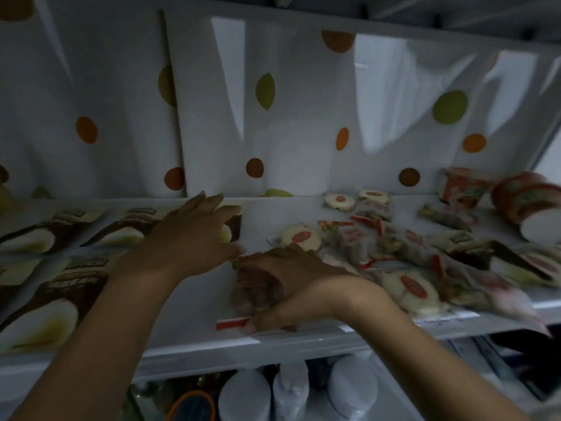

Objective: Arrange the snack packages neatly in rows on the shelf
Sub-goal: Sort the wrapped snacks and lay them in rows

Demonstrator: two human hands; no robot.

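Roughly half done, on my judgement: brown-and-cream snack packages (45,302) lie in rows on the left of the shelf (194,302), while a jumbled pile of clear-wrapped biscuit packs (394,250) and two tipped cups (516,199) lie unsorted at right. Left hand (194,235) rests spread on the back row's end package; right hand (291,281) grips a clear-wrapped pack (249,287) at mid-front, long axis front-to-back, red-striped end toward the shelf edge.

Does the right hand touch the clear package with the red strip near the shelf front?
Touching. In the head view the right hand covers the clear package and curls round its edges.
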